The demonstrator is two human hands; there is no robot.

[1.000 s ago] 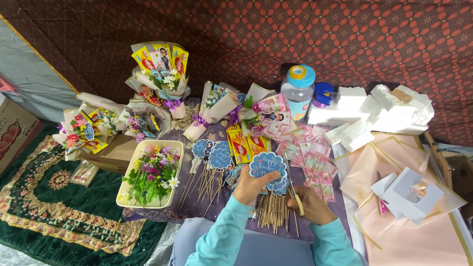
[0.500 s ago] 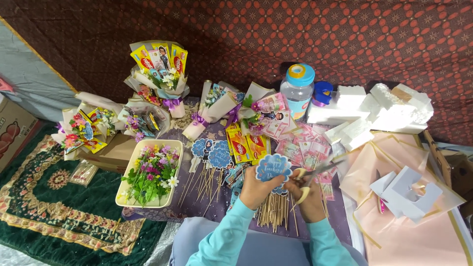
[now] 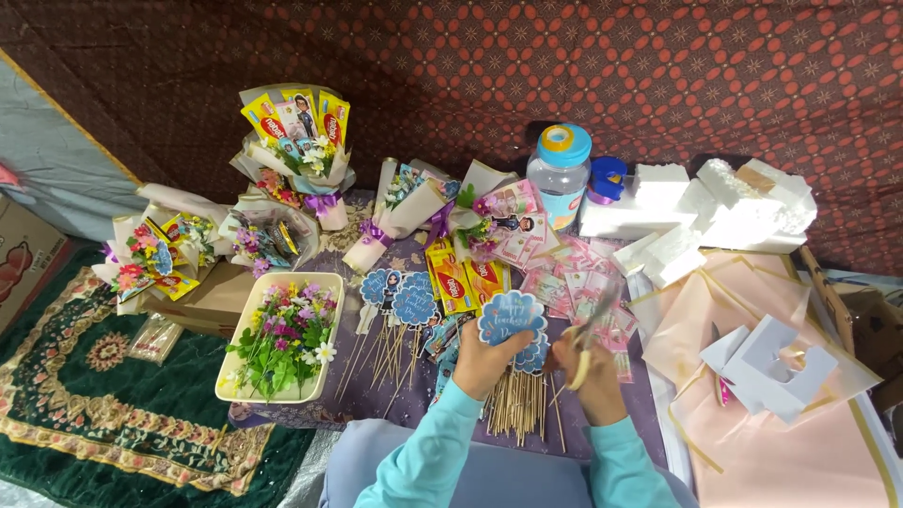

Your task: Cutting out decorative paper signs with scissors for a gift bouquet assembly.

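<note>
Scanning from the left, I see a green rug [image 3: 122,414] on the floor, then wrapped bouquets [image 3: 150,254] with yellow snack packs tucked in, on a brown box. A taller bouquet [image 3: 296,141] with yellow packs stands far against the patterned cloth. Nearer, a cream tray [image 3: 235,376] holds small flowers, with blue round toppers [image 3: 400,296] on sticks just right of it. Yellow flat packs [image 3: 461,277] lie mid-table beside pink notes [image 3: 574,282].

My left hand [image 3: 484,362] pinches a blue scalloped tag [image 3: 511,315] between thumb and fingers, holding it up over a heap of sticks [image 3: 517,404]. My right hand [image 3: 588,376] is closed around scissors [image 3: 593,334], blades close beside the tag; I cannot tell whether they touch.

Far behind stands a clear jar [image 3: 559,183] with a blue lid, then white foam blocks [image 3: 715,202]. At right, pink wrap sheets [image 3: 762,423] with a grey card cutout [image 3: 776,353] cover the table to its edge. The only open room is near me, between my sleeves.
</note>
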